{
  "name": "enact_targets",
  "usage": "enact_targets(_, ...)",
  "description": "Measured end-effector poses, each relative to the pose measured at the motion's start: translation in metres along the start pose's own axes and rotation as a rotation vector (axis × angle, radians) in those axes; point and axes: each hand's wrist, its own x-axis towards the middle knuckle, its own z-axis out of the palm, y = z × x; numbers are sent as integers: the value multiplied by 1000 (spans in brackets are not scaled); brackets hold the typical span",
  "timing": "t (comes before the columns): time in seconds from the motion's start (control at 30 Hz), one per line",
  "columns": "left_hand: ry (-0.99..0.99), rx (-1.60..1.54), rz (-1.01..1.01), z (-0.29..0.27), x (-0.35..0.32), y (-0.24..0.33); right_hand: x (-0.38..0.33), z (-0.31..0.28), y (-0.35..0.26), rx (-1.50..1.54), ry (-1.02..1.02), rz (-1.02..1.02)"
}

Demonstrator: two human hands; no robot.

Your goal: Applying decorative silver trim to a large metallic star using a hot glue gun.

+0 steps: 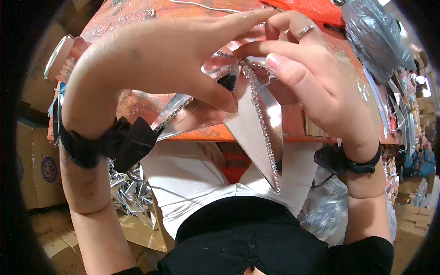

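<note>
A mirror-silver star ornament with raised, folded points tilts over the table's near edge, one long point hanging down toward my lap. Sparkling rhinestone trim runs along its ridges and meets at the centre. My left hand grips the star from the left, thumb on its front face and other fingers behind the upper part. Close to the centre, the index finger and thumb of my right hand close on the trim of a right-hand point. My hands hide the star's upper points.
The worn orange-red table bears a white-rimmed tub at left, a red plastic bag and a grey plastic bag at far right. Silver pieces heap below left, beside cardboard boxes. A clear bag sits below right.
</note>
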Motion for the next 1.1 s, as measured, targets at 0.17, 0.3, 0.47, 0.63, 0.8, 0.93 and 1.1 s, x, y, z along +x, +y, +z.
enact_targets(0.17,292,56,121,14,4,-38,-10,-5,11,339,63,87)
enact_targets(0.3,241,-55,98,15,7,-40,-35,-35,38,1408,522,260)
enact_targets(0.47,442,25,175,22,-2,-22,-106,-71,50,1361,1073,203)
enact_targets(0.63,609,290,68,35,-15,17,-237,-111,101,1236,1207,180)
enact_targets(0.8,627,676,43,38,-15,19,-271,-90,100,1041,1241,215)
enact_targets(0.93,605,692,75,38,-13,16,-252,-76,85,952,1372,344)
enact_targets(1.1,562,679,61,32,-5,24,-251,-69,92,963,1350,320)
